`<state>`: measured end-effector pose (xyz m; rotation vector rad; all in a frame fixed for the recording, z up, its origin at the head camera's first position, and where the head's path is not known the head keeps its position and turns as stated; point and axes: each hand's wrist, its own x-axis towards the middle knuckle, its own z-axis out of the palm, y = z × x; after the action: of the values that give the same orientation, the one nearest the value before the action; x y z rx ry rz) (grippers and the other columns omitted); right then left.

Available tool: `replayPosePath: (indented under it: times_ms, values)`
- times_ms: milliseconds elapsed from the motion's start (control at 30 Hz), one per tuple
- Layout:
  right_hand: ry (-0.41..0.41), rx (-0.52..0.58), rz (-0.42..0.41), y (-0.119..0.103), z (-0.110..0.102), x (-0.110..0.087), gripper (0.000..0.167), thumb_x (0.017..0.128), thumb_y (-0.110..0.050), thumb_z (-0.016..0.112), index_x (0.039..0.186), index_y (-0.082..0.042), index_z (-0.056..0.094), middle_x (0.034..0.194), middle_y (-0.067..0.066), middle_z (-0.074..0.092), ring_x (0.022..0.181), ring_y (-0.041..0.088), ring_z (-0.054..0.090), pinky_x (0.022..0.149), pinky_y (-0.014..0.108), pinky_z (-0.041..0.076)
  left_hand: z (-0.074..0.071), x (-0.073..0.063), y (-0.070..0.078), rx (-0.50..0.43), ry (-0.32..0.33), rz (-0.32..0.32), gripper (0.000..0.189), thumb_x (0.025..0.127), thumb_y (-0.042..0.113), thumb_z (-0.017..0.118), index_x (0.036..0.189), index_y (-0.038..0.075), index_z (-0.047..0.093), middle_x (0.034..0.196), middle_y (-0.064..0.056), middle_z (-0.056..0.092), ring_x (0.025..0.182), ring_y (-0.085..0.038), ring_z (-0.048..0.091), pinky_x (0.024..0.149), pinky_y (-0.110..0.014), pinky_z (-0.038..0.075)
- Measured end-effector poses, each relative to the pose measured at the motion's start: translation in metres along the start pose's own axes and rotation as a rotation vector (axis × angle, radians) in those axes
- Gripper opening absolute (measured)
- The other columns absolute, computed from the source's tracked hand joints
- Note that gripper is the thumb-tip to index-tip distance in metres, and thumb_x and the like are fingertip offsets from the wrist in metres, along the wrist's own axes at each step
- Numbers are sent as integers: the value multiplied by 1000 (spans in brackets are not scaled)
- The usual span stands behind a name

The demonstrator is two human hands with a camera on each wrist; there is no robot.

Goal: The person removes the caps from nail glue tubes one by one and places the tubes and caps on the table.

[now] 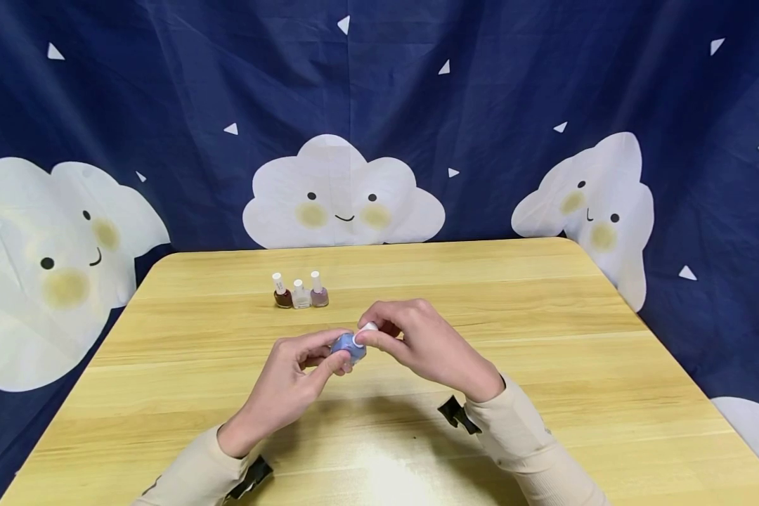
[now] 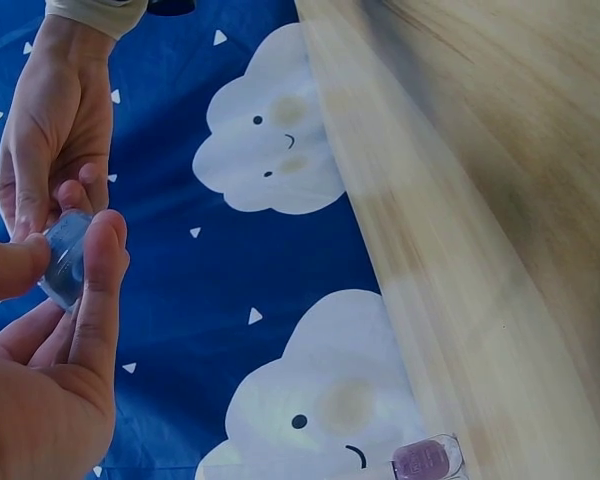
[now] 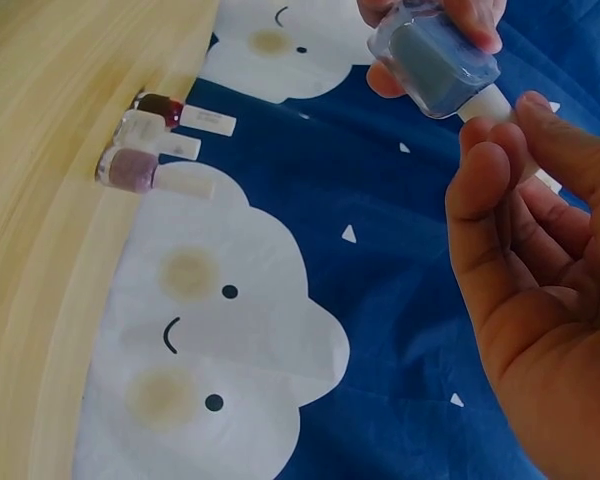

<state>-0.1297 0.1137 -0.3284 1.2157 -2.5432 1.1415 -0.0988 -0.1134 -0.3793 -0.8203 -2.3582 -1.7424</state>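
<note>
A blue nail polish bottle with a white cap is held above the table between both hands. Its glass body is pinched between thumb and fingers of my left hand. My right hand grips the white cap with thumb and curled fingers. In the right wrist view the blue bottle lies tilted, its cap partly covered by the right fingertips. The left wrist view shows the blue glass between the left thumb and fingers, with the cap hidden there.
Toward the back of the wooden table three nail polish bottles stand side by side: dark red, clear and mauve. A dark blue curtain with white clouds hangs behind the table edge.
</note>
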Motion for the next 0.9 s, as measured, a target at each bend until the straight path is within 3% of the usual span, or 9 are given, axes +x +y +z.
replayPosePath:
  times_ms: [467, 667, 900]
  values:
    - [8, -4, -5, 0, 1, -1, 8, 101, -26, 67, 97, -19, 71, 79, -16, 62, 67, 0, 55, 60, 19, 52, -1, 0, 2, -28, -25, -44, 25, 100, 8, 67, 123, 4, 71, 92, -9, 76, 77, -13, 71, 76, -31, 65]
    - [23, 29, 35, -1, 0, -1, 12, 102, -28, 67, 102, -17, 71, 80, -13, 63, 71, 2, 59, 67, 22, 57, -2, 0, 6, -35, 5, -99, 27, 98, 13, 71, 124, 12, 72, 90, -3, 77, 78, -16, 74, 71, -29, 63]
    - [29, 20, 64, -1, -1, -1, 20, 101, -32, 68, 110, -14, 68, 81, -11, 63, 72, 3, 59, 68, 21, 56, -1, -1, 6, -13, 44, -80, 28, 93, 14, 77, 121, 14, 73, 92, -1, 78, 77, -15, 75, 66, -26, 61]
